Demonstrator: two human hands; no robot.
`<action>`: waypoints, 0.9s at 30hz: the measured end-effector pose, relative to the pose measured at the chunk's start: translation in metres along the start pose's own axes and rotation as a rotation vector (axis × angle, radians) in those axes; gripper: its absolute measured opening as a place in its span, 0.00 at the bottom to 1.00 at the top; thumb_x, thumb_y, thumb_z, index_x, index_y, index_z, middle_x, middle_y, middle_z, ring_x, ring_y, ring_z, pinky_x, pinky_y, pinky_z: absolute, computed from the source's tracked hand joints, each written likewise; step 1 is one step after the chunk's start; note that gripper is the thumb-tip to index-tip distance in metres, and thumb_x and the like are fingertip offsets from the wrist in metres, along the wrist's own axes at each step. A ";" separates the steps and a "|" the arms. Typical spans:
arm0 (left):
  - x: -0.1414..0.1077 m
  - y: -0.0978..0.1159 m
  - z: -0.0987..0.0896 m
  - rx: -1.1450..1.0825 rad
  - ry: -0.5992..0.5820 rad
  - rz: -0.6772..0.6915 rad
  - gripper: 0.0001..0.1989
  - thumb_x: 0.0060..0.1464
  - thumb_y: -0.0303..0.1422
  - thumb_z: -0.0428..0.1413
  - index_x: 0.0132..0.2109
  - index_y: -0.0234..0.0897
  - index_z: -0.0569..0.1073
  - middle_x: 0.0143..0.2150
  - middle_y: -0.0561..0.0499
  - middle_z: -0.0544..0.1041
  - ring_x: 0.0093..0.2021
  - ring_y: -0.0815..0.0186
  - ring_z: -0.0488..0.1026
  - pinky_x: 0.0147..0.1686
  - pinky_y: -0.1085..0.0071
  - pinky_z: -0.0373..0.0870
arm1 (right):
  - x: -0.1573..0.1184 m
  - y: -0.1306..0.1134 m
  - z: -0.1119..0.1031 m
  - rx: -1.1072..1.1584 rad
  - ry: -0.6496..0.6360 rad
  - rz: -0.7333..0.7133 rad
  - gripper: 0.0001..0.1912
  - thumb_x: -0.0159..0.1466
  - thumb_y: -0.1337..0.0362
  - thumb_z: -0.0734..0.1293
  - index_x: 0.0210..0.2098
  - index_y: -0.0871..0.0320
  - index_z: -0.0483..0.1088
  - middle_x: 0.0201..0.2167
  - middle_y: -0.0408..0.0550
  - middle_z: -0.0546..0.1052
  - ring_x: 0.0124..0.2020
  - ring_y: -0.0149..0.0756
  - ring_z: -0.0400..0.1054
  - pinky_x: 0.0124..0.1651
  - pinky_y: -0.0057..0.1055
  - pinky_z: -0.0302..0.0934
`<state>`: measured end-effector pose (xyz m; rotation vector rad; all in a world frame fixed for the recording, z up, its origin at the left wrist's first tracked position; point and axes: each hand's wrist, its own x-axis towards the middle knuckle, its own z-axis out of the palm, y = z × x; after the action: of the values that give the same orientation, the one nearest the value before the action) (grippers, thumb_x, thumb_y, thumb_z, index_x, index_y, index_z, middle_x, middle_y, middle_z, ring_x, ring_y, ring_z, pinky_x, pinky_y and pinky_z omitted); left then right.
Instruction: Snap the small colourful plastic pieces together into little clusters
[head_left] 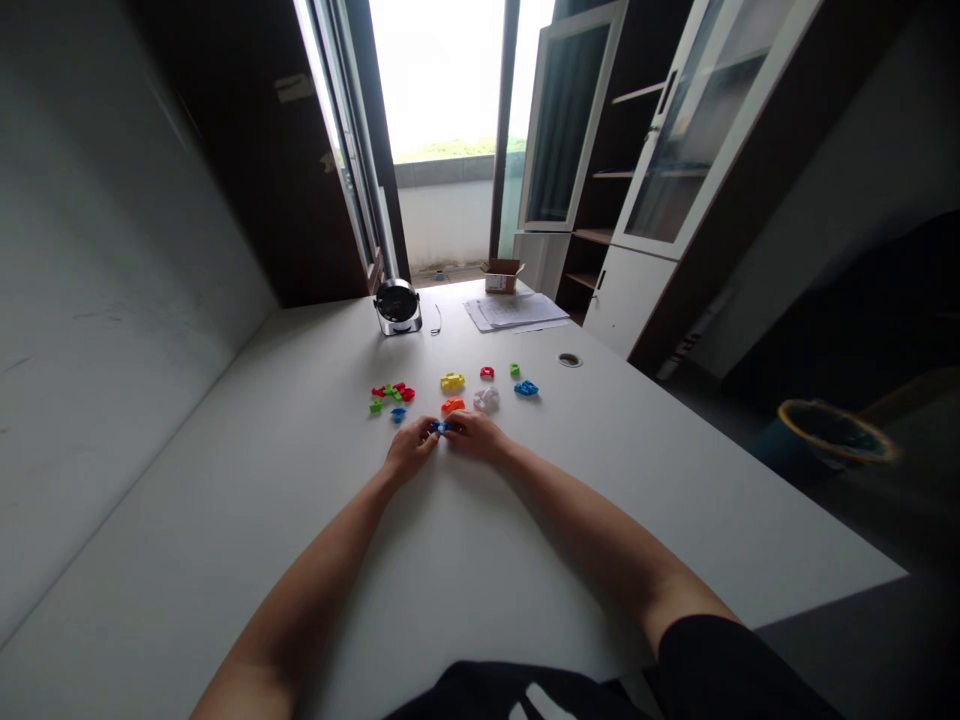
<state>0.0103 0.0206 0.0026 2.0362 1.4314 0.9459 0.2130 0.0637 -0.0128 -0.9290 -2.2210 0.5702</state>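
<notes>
Left hand [411, 448] and right hand [480, 436] held a small blue plastic piece [439, 427] between them, fingers [456, 423] on it, over the white worktop [570, 480]. Loose plastic pieces [452, 382] in mixed colours lay near, 11 to 1 o'clock. Further off: round black desk fan [397, 305] at 12, papers [516, 311] and cardboard box [501, 276] at 1, bin [836, 435] at 3.
</notes>
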 end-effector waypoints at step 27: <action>0.001 -0.002 0.000 0.047 -0.025 0.014 0.11 0.58 0.35 0.53 0.46 0.39 0.75 0.35 0.52 0.77 0.31 0.68 0.70 0.31 0.74 0.63 | 0.000 0.001 0.001 -0.015 0.008 -0.012 0.07 0.63 0.62 0.68 0.40 0.57 0.74 0.31 0.44 0.75 0.29 0.30 0.65 0.34 0.25 0.56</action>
<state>0.0094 0.0221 0.0010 2.0870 1.4413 0.8971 0.2127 0.0641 -0.0137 -0.9228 -2.2248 0.5441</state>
